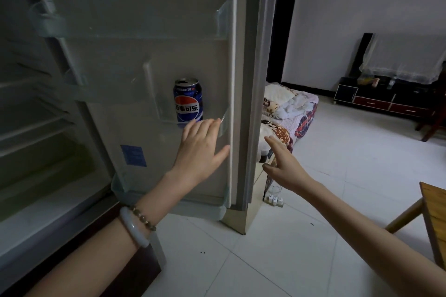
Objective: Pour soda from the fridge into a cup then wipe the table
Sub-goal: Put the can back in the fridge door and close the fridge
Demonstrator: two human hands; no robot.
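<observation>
- Blue metal soda can [188,100] stands upright in clear plastic shelf [164,109] of grey fridge door [144,19].
- Left hand [201,149]: fingers straight, empty, at can's 6 o'clock.
- Right hand [282,164]: fingers apart, empty, at door's 3 o'clock.

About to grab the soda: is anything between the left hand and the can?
Only the clear shelf rail, which covers the base of the can just above the left hand. The can's upper part shows bare above the rail, so a higher grasp looks unobstructed.
</observation>
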